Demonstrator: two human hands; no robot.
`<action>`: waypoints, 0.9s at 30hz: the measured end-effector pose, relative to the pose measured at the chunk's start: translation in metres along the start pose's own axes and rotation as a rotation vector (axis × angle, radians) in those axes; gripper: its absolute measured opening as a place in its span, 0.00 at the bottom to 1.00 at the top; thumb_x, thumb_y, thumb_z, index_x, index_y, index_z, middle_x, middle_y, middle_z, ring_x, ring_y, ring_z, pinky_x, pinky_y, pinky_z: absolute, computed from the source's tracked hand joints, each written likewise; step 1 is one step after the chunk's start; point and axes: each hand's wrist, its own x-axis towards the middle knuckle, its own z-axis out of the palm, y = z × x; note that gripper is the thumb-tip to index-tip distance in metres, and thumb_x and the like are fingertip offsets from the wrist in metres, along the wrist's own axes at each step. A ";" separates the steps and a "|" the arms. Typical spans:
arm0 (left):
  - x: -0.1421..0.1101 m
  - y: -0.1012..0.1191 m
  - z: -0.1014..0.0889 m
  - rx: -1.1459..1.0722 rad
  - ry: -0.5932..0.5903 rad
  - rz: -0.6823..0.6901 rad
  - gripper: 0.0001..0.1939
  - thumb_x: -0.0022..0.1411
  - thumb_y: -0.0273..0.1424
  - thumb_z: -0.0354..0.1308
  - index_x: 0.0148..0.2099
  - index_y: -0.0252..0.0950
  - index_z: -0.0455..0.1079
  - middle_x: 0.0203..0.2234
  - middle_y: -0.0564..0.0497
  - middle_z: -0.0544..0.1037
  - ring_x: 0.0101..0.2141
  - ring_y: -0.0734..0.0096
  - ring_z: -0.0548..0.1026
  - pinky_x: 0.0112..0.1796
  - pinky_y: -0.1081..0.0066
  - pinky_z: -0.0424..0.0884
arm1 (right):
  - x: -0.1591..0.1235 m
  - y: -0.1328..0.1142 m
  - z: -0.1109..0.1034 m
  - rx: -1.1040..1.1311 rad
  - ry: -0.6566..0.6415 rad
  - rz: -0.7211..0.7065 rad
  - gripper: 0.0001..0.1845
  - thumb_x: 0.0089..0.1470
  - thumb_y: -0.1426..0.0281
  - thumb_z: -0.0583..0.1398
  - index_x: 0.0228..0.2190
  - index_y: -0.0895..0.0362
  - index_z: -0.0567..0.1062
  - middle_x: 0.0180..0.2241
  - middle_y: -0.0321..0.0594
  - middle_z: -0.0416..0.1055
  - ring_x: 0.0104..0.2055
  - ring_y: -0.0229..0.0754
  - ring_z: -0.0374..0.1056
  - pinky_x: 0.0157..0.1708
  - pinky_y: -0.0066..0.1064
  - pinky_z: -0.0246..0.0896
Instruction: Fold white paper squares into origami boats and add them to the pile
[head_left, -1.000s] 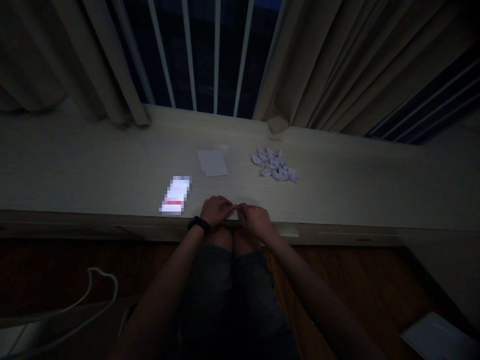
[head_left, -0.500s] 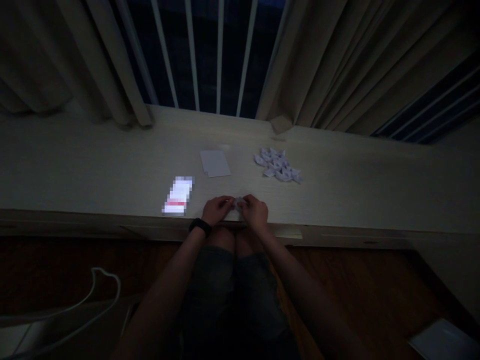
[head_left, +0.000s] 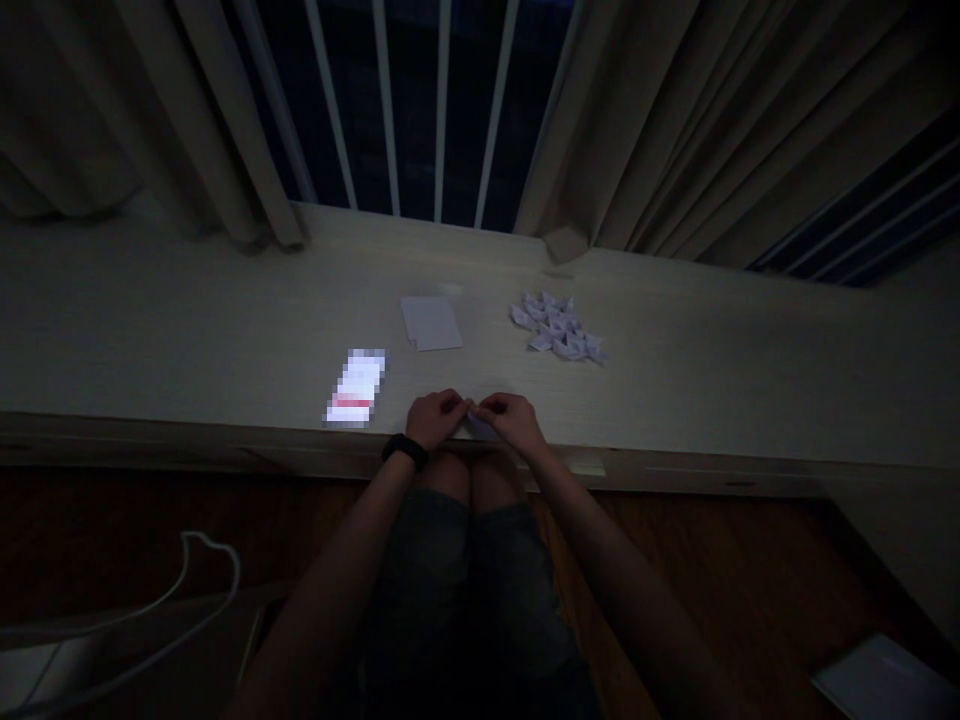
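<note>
My left hand [head_left: 435, 418], with a dark band on its wrist, and my right hand [head_left: 510, 422] meet at the near edge of a pale wooden ledge [head_left: 187, 330]. Both are closed in a pinch on a small white piece of paper [head_left: 477, 424], mostly hidden under the fingers. Farther back lies a flat stack of white paper sheets [head_left: 431, 322]. To its right sits a pile of several small folded paper pieces [head_left: 559, 328].
A lit phone screen [head_left: 356, 387] lies left of my hands. Curtains [head_left: 675, 120] hang on both sides of a dark barred window. A white cable [head_left: 180, 590] lies on the floor at lower left, a pale flat object [head_left: 885, 675] at lower right.
My hands stayed together on the paper, shifting their fingers slightly. The right hand's fingers have drawn a little toward the ledge's near edge.
</note>
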 end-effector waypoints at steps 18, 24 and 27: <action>0.028 -0.008 0.007 0.228 -0.079 0.213 0.10 0.61 0.32 0.54 0.41 0.40 0.76 0.36 0.50 0.79 0.39 0.65 0.74 0.41 0.66 0.67 | 0.008 0.040 -0.004 -0.177 0.212 -0.012 0.09 0.49 0.67 0.60 0.33 0.56 0.77 0.29 0.38 0.75 0.31 0.40 0.70 0.32 0.28 0.59; 0.027 -0.006 0.018 0.424 0.004 0.390 0.12 0.64 0.32 0.51 0.39 0.39 0.76 0.38 0.47 0.77 0.40 0.63 0.71 0.41 0.63 0.65 | 0.010 0.041 0.005 -0.238 0.278 -0.039 0.11 0.49 0.66 0.59 0.34 0.57 0.77 0.28 0.39 0.74 0.30 0.41 0.67 0.32 0.29 0.57; 0.018 -0.005 0.019 0.477 0.044 0.463 0.12 0.64 0.32 0.50 0.44 0.40 0.74 0.44 0.46 0.75 0.45 0.59 0.68 0.41 0.59 0.63 | 0.012 0.042 0.008 -0.242 0.313 -0.057 0.14 0.50 0.67 0.58 0.38 0.59 0.77 0.31 0.42 0.74 0.33 0.42 0.66 0.35 0.31 0.58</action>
